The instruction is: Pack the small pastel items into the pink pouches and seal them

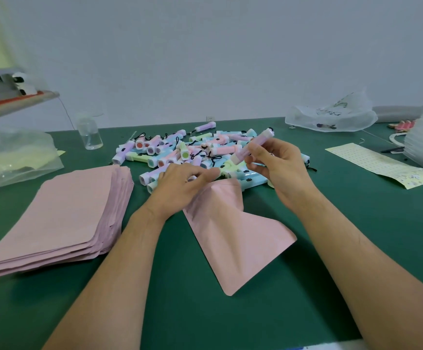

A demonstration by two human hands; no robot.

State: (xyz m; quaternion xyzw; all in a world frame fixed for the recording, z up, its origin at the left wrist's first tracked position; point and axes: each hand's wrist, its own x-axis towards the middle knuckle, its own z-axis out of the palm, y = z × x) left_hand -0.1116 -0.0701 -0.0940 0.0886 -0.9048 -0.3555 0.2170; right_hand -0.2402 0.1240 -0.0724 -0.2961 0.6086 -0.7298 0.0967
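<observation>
Fingers, left hand (180, 184): curled, pinching the pink pouch (233, 233) at its mouth, probably to hold it open; its bottom rests on the green table (205, 311).
Pouch stack (61, 218): at left, within easy reach.
Fingers, right hand (278, 168): pinching a lilac mini torch (254, 146) just beyond the mouth, tilted as if for insertion.
Torch pile (180, 152): just behind both hands, supply kept close.

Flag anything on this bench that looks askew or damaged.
The pink pouch gripped by the left hand is crumpled and pinched at its mouth, unlike the flat stack of pouches beside it.
</observation>
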